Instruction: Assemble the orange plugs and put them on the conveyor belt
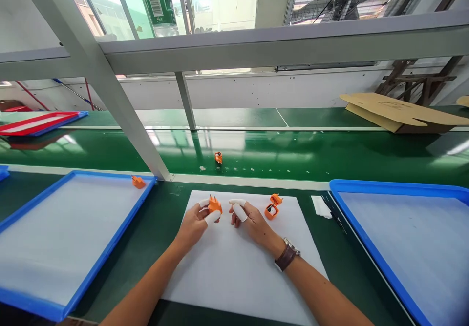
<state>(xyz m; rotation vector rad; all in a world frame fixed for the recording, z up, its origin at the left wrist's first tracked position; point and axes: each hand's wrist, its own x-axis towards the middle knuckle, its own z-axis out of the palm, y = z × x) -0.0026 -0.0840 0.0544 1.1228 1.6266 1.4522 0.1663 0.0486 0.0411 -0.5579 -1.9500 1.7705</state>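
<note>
My left hand pinches a small orange plug part between fingers in white finger cots, just above a white mat. My right hand, with a brown watch on the wrist, hovers close beside it with thumb and forefinger slightly apart and nothing in them. Two more orange parts lie on the mat just right of my right hand. Another orange part rests on the corner of the left blue tray. One more orange part sits on the green conveyor belt.
A second blue tray lies at the right. A white cloth scrap sits beside the mat. A grey frame post slants down to the belt edge. Flat cardboard lies far right, a red tray far left.
</note>
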